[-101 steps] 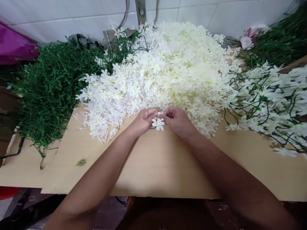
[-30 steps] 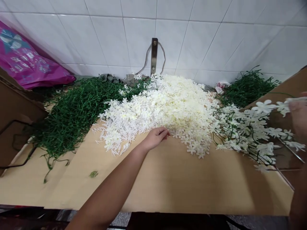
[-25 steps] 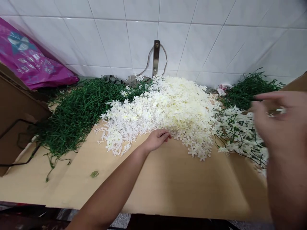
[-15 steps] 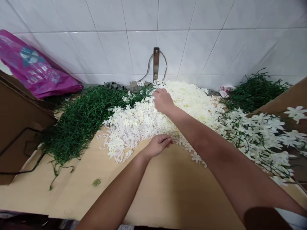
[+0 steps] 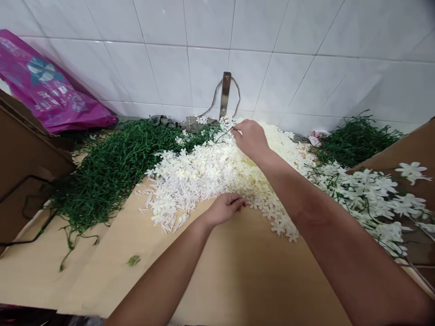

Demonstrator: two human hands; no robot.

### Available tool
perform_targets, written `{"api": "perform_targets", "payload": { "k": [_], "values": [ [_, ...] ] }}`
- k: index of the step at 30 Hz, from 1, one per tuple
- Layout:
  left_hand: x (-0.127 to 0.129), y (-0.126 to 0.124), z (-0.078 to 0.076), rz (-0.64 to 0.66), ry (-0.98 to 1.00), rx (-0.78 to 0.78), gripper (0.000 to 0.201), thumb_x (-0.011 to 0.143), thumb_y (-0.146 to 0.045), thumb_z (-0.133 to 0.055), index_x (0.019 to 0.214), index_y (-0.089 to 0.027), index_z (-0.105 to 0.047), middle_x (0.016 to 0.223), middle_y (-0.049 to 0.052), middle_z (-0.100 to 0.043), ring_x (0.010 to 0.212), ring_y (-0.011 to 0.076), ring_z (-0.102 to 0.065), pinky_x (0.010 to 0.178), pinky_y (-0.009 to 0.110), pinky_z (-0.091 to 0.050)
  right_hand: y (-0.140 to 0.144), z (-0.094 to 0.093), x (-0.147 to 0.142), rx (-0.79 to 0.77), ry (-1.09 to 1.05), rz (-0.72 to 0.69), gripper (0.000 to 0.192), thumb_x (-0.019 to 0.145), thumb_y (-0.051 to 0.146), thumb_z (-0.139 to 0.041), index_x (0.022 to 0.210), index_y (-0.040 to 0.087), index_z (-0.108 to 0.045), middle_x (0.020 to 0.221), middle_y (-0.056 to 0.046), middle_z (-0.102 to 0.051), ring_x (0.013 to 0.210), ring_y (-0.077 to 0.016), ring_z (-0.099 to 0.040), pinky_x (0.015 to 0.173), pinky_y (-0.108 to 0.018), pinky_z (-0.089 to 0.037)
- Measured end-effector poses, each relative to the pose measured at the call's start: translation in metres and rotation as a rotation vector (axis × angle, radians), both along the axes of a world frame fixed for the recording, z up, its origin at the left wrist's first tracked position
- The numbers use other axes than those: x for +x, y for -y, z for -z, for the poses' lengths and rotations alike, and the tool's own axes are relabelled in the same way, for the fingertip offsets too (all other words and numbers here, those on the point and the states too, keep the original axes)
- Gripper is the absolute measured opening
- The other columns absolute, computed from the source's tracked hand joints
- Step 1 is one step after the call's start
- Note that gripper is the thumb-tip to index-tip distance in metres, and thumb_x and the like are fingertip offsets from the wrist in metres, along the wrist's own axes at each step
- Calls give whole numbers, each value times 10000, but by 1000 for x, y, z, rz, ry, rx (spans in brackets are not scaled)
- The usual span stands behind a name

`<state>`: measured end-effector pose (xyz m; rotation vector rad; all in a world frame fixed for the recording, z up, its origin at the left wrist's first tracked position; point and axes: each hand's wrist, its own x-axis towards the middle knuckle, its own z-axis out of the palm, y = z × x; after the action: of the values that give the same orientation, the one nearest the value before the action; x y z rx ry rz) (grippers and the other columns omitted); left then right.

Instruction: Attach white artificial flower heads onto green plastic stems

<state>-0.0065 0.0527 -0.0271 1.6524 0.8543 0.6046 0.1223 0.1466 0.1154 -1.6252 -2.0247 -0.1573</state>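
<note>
Thumb and fingertips of my right hand [image 5: 251, 139] pinch a thin green stem [image 5: 223, 135], which slants down to the left above the heap. Beneath that hand spreads a big pile of loose white artificial flowers [image 5: 200, 170], many with pale tube ends showing. My left hand [image 5: 224, 209] rests at the pile's front edge, fingers curled and closed; whatever they may hold is hidden. To the left lies a tangled heap of green plastic stems [image 5: 112, 165]. White flowers joined to green stems [image 5: 363, 192] are bunched at the right.
A cardboard sheet [image 5: 234, 271] covers the work surface. Brown boxes [image 5: 27, 176] stand at the left and right edges. A purple plastic bag [image 5: 57, 95] leans against the tiled wall [image 5: 204, 68], where a metal bracket [image 5: 225, 95] is fixed. More green stems [image 5: 353, 140] sit back right.
My right hand has drawn back to the right from the green stems, and a stem now shows in its pinch. My left hand stays almost where it was. The view has tilted slightly.
</note>
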Motion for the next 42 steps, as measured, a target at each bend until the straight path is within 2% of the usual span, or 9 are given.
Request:
{"api": "perform_targets", "payload": {
  "k": [4,8,13,18,25,29,32,38,42],
  "values": [
    [2,4,-4,-61,233,-132,361,789,-430,-661,1005,-143,-625,795,4,-580,676,101,-508,652,232,-401,51,6,21,7,-324,-10,267,939,265,-485,757,159,-650,817,-83,-677,744,-193,-611,692,-326,-445],
    [1,9,-16,-136,448,-144,639,638,-462,-817,1150,-164,-576,911,19,-584,726,94,-537,680,228,-431,113,44,38,-322,-571,-101,310,903,375,-531,682,175,-617,677,-35,-664,566,-137,-570,561,-274,-422],
    [-4,14,-28,-173,397,-93,451,694,-489,-770,959,-137,-672,785,24,-624,702,104,-543,655,229,-433,158,84,53,-583,-564,-70,295,888,353,-512,652,187,-569,637,-5,-642,549,-115,-552,552,-247,-407],
    [-4,18,-35,-194,348,-58,337,689,-386,-783,912,-145,-706,700,-6,-616,619,78,-520,621,216,-430,169,94,51,-907,-607,-163,269,890,304,-484,664,179,-558,580,19,-572,489,-93,-510,511,-228,-390],
    [-12,13,-31,227,105,-269,189,724,-310,-730,756,-128,-690,606,-3,-630,573,87,-556,588,216,-447,174,84,53,-1409,-421,-337,274,911,270,-444,690,164,-566,636,-7,-598,508,-98,-525,529,-238,-417],
    [-18,7,-24,431,-142,-216,161,752,-277,-684,681,-134,-666,548,-18,-594,533,80,-530,537,202,-401,156,72,52,-965,-63,-301,282,873,192,-488,596,173,-532,595,-7,-561,548,-113,-473,562,-261,-327],
    [-22,7,-29,465,-209,-139,171,743,-265,-669,621,-148,-642,521,-25,-560,494,81,-495,491,207,-355,131,69,32,-709,-94,-229,238,875,173,-497,659,174,-597,632,-5,-591,595,-121,-490,608,-266,-338],
    [-35,5,-39,527,-317,-62,212,694,-266,-707,527,-164,-627,519,-19,-566,455,81,-464,461,220,-335,84,91,-24,-470,-127,-261,264,833,199,-655,1094,158,-668,1061,-104,-656,848,-175,-593,773,-293,-429],
    [-40,3,-41,534,-386,-99,231,687,-314,-738,538,-170,-635,480,-20,-553,441,92,-479,458,226,-343,76,100,-42,-449,-12,-260,199,863,228,-630,1032,140,-689,1057,-127,-648,913,-216,-603,771,-314,-437]
  ]
}}
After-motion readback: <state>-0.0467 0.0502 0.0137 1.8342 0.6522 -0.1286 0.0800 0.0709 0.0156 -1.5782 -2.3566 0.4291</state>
